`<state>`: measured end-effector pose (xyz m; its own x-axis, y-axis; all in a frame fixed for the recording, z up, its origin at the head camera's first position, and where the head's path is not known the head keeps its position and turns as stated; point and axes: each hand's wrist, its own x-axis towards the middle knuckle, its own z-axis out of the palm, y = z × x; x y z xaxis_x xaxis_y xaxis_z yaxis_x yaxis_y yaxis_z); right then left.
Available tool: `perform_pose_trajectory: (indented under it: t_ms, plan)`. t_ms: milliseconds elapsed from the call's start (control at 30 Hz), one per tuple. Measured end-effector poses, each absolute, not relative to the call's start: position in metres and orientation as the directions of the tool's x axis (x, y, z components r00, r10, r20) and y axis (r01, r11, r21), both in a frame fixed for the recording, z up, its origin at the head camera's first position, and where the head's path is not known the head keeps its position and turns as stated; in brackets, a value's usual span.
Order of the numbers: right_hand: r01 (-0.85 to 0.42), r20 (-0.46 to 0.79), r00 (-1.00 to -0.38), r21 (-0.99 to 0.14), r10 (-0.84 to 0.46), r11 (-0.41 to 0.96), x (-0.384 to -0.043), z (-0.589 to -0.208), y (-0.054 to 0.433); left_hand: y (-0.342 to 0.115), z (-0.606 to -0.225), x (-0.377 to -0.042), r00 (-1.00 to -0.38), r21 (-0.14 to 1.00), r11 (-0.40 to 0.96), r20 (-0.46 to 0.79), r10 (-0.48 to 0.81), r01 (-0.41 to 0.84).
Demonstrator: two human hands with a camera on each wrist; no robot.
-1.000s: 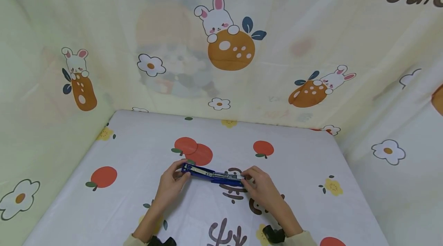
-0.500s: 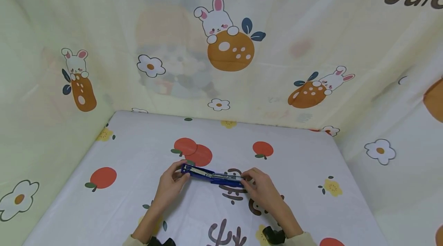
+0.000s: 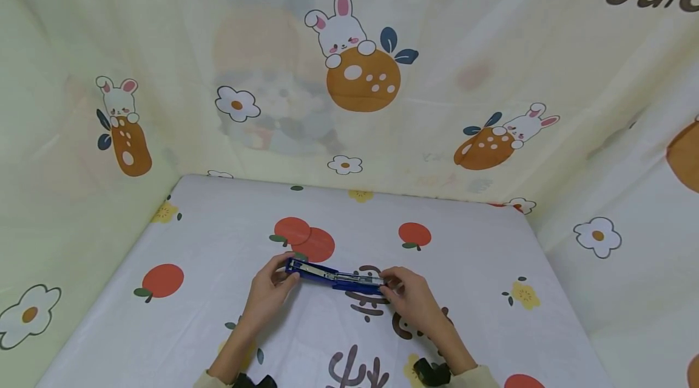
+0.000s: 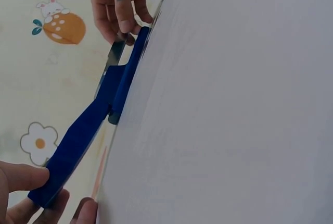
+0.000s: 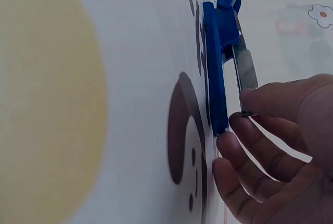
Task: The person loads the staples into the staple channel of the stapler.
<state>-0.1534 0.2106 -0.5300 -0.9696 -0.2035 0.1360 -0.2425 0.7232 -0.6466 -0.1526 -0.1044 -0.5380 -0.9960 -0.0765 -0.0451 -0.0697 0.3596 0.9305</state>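
A blue stapler (image 3: 334, 277) lies opened out flat between the two hands in the head view, its top cover swung back to the left. My left hand (image 3: 271, 286) pinches the far end of that cover between thumb and fingers; the left wrist view shows the thumb (image 4: 28, 176) on its side. With thumb and index finger, my right hand (image 3: 411, 296) holds the tip of the metal staple magazine (image 5: 244, 67). In the right wrist view the magazine stands a little apart from the blue base (image 5: 216, 73), which rests along the tabletop.
A white cloth with printed fruit and flowers covers the table (image 3: 207, 236). Printed curtains (image 3: 426, 133) hang behind it and at both sides. Black wrist straps (image 3: 431, 371) sit at both wrists near the front edge.
Both hands and the stapler keep nearly the same place. The right hand's fingers shift very slightly at the magazine's end.
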Motion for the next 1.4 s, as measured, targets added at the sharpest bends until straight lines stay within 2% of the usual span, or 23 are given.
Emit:
perform_pose_trajectory:
  t_ms: [400, 1033, 1400]
  plan:
    - [-0.074, 0.006, -0.995, -0.739, -0.103, 0.67, -0.155, -0.53, 0.209, -0.107, -0.537, -0.152, -0.998, 0.939, 0.34, -0.035, -0.053, -0.051]
    - [-0.061, 0.009, -0.996, -0.761, -0.084, 0.646, -0.156, -0.539, 0.212, -0.113, -0.541, -0.156, -0.998, 0.947, 0.318, -0.055, 0.024, -0.045]
    - [-0.046, 0.0, -0.997, -0.769, -0.072, 0.637, -0.156, -0.54, 0.211, -0.111, -0.535, -0.157, -0.997, 0.963, 0.262, -0.07, 0.036, -0.059]
